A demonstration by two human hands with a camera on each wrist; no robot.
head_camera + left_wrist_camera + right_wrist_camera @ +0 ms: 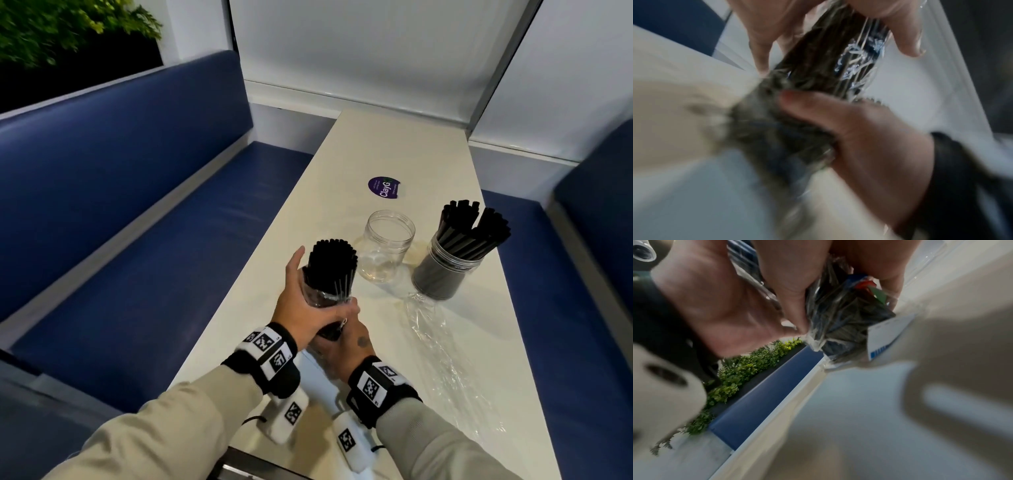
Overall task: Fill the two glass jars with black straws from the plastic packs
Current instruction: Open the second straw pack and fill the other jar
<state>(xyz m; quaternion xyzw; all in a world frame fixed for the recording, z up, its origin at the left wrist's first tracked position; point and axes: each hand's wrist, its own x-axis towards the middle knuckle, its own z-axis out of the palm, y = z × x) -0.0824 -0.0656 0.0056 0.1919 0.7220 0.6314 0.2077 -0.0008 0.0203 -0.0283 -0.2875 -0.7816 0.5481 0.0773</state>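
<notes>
A plastic pack of black straws (330, 270) stands upright above the table's near left part, and its straw ends stick out of the open top. My left hand (305, 291) is wrapped round the pack's middle (828, 65). Just below it, my right hand (346, 329) grips the crinkled bottom end (844, 318), which carries a white and blue label (885, 335). An empty glass jar (387, 246) stands just beyond the pack. To its right is a second jar (442, 274) packed with black straws (472, 229).
An empty clear plastic wrapper (442, 346) lies flat on the white table (394, 144), in front of the full jar. A purple round sticker (384, 187) sits farther back. Blue benches (137, 205) run along both long sides, and a wall closes the far end.
</notes>
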